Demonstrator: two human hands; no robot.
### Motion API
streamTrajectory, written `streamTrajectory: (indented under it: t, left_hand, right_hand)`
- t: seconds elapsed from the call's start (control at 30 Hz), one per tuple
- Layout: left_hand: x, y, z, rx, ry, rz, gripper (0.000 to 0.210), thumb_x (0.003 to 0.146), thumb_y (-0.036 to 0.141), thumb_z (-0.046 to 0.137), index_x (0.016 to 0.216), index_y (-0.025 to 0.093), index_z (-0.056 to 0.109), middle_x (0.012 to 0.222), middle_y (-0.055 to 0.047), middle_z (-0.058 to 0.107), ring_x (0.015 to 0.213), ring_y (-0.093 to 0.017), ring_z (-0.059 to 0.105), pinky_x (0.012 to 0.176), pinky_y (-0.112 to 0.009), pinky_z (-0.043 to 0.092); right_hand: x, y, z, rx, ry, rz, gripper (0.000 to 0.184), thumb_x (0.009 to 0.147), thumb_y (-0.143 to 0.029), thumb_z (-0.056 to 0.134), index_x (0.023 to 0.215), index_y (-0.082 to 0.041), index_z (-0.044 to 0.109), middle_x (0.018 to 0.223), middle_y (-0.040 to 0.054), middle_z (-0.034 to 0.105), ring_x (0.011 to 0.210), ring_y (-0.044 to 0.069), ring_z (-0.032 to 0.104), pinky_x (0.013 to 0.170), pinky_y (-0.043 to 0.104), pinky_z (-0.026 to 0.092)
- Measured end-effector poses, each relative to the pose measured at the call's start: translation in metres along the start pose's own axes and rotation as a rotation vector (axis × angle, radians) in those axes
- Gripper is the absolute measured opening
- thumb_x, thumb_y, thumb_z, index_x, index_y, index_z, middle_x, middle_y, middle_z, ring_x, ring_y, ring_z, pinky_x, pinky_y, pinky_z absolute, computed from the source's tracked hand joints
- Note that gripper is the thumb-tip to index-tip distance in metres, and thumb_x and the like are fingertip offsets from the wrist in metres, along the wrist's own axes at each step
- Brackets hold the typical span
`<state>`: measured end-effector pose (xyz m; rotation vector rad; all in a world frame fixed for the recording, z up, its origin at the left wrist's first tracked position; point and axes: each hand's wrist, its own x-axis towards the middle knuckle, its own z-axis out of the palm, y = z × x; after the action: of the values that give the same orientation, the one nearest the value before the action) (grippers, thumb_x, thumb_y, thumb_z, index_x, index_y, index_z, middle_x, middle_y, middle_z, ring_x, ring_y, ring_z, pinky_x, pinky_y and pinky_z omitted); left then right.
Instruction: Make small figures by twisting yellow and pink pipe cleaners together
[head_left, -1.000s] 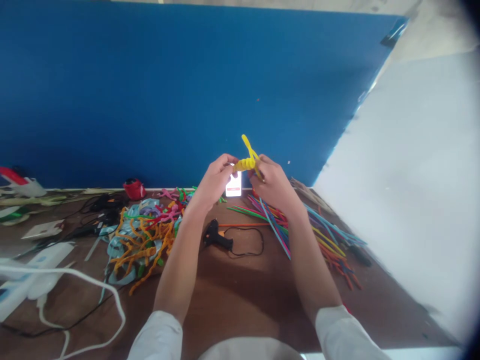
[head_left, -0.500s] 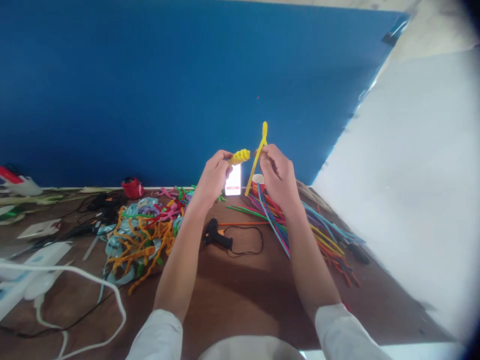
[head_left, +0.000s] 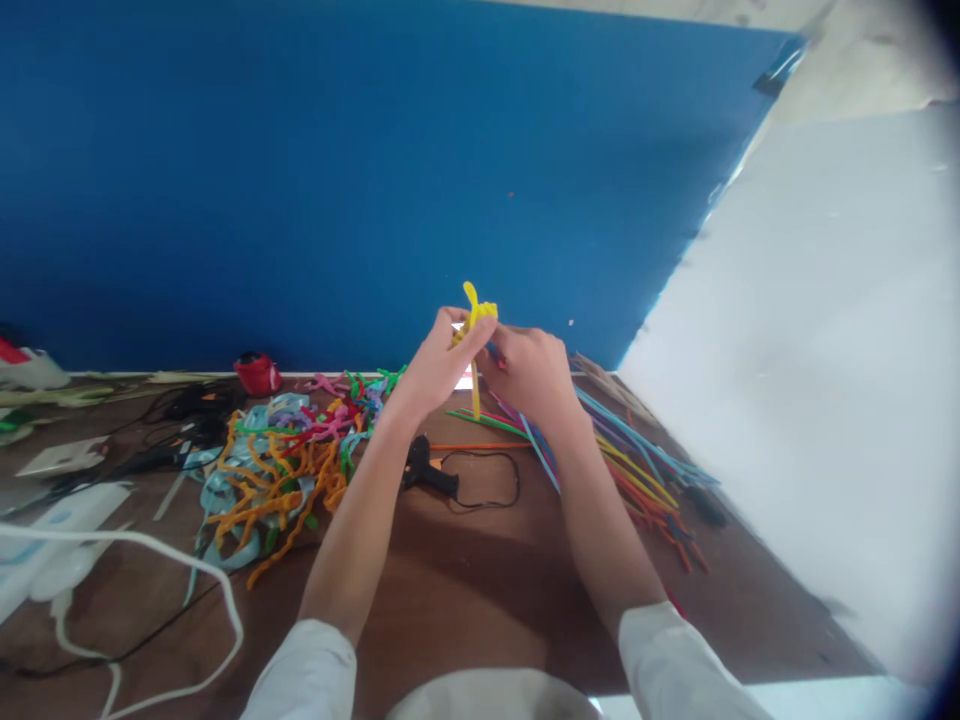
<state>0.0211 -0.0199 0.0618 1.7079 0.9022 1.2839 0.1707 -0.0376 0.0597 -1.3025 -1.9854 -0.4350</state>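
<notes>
In my left hand [head_left: 435,370] the thumb and fingers pinch a coiled yellow pipe cleaner [head_left: 487,310]. A second yellow pipe cleaner [head_left: 475,385], with a folded loop at its top, lies across the coil under the left thumb, its straight end hanging down. My right hand [head_left: 531,375] is right beside it, fingers curled closed and meeting the left thumb; what its fingertips hold is hidden. Behind the hands a lit phone screen [head_left: 465,380] shows only in part.
A black glue gun [head_left: 431,470] with its cord lies below the hands. Loose coloured pipe cleaners [head_left: 637,470] spread to the right. Orange twisted pieces [head_left: 300,490] are heaped at left, near a red cup-like container [head_left: 257,373], a white power strip [head_left: 60,540] and a white cable [head_left: 232,600].
My right hand has moved left and slightly down, bringing the looped yellow pipe cleaner against the coil in my left hand. The left thumb now presses over it.
</notes>
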Motion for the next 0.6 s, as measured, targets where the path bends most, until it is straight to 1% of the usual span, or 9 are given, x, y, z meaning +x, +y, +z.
streamTrajectory:
  t: [0.07, 0.17, 0.23, 0.33, 0.4, 0.47, 0.53, 0.57, 0.6]
  left_hand:
    - [0.001, -0.003, 0.001, 0.043, 0.006, 0.024, 0.043, 0.087, 0.063, 0.059, 0.092, 0.020, 0.055, 0.078, -0.002, 0.053, 0.077, -0.017, 0.052, 0.068, -0.027, 0.041]
    - [0.006, -0.009, 0.000, 0.108, 0.031, 0.070, 0.033, 0.092, 0.051, 0.057, 0.084, 0.020, 0.056, 0.083, -0.004, 0.056, 0.081, -0.018, 0.052, 0.071, -0.027, 0.040]
    - [0.009, -0.012, -0.004, 0.172, 0.023, 0.086, 0.027, 0.095, 0.041, 0.053, 0.081, 0.019, 0.055, 0.083, -0.004, 0.057, 0.078, -0.017, 0.050, 0.069, -0.026, 0.038]
    - [0.010, -0.013, -0.015, 0.263, -0.041, 0.085, 0.025, 0.097, 0.034, 0.048, 0.078, 0.019, 0.053, 0.075, -0.002, 0.053, 0.069, -0.014, 0.046, 0.063, -0.025, 0.033]
    - [0.009, -0.011, -0.024, 0.332, -0.099, 0.067, 0.025, 0.097, 0.035, 0.046, 0.079, 0.019, 0.051, 0.072, -0.001, 0.051, 0.065, -0.013, 0.043, 0.060, -0.026, 0.030]
    - [0.006, -0.007, -0.032, 0.425, -0.190, 0.035, 0.027, 0.098, 0.037, 0.043, 0.078, 0.019, 0.050, 0.073, -0.001, 0.051, 0.064, -0.013, 0.043, 0.059, -0.026, 0.029]
    - [0.004, -0.004, -0.038, 0.503, -0.225, 0.004, 0.030, 0.099, 0.040, 0.042, 0.078, 0.019, 0.049, 0.072, -0.002, 0.051, 0.064, -0.013, 0.042, 0.058, -0.027, 0.029]
    - [0.004, -0.004, -0.040, 0.522, -0.220, -0.007, 0.032, 0.099, 0.041, 0.041, 0.078, 0.019, 0.049, 0.072, -0.002, 0.051, 0.064, -0.013, 0.042, 0.058, -0.027, 0.029]
    - [0.004, -0.004, -0.042, 0.528, -0.204, -0.016, 0.033, 0.099, 0.042, 0.039, 0.078, 0.019, 0.049, 0.072, -0.002, 0.052, 0.065, -0.014, 0.043, 0.058, -0.027, 0.029]
  right_hand:
    - [0.001, 0.000, 0.002, 0.053, -0.030, -0.012, 0.021, 0.094, -0.029, 0.049, 0.082, -0.020, 0.063, 0.078, 0.0072, 0.066, 0.058, 0.015, 0.046, 0.057, 0.032, 0.019]
    - [0.003, 0.000, 0.001, 0.218, -0.027, -0.024, 0.024, 0.089, -0.022, 0.052, 0.065, -0.020, 0.053, 0.071, 0.0033, 0.059, 0.062, 0.014, 0.045, 0.059, 0.030, 0.025]
    - [0.003, 0.002, -0.004, 0.335, 0.008, -0.022, 0.029, 0.088, -0.021, 0.054, 0.060, -0.020, 0.045, 0.064, 0.0001, 0.051, 0.060, 0.013, 0.043, 0.060, 0.029, 0.028]
    - [0.002, 0.012, -0.012, 0.429, 0.116, 0.037, 0.033, 0.092, -0.026, 0.053, 0.061, -0.021, 0.043, 0.061, -0.0021, 0.044, 0.058, 0.012, 0.040, 0.060, 0.029, 0.030]
    - [0.001, 0.020, -0.016, 0.360, 0.190, 0.116, 0.033, 0.094, -0.030, 0.052, 0.063, -0.021, 0.045, 0.062, -0.0017, 0.045, 0.059, 0.012, 0.040, 0.061, 0.030, 0.031]
    - [0.000, 0.025, -0.017, 0.199, 0.219, 0.179, 0.031, 0.094, -0.030, 0.051, 0.065, -0.020, 0.050, 0.069, 0.0006, 0.052, 0.064, 0.014, 0.045, 0.064, 0.031, 0.033]
    - [-0.002, 0.020, -0.016, 0.037, 0.220, 0.181, 0.024, 0.094, -0.028, 0.051, 0.073, -0.020, 0.058, 0.086, 0.0057, 0.062, 0.078, 0.019, 0.053, 0.072, 0.034, 0.037]
    - [-0.005, 0.013, -0.015, -0.025, 0.230, 0.155, 0.021, 0.094, -0.026, 0.051, 0.077, -0.020, 0.061, 0.097, 0.0087, 0.065, 0.090, 0.023, 0.056, 0.079, 0.038, 0.039]
    - [-0.009, 0.002, -0.015, -0.074, 0.254, 0.144, 0.017, 0.092, -0.022, 0.051, 0.082, -0.020, 0.064, 0.112, 0.0119, 0.064, 0.102, 0.028, 0.055, 0.086, 0.043, 0.039]
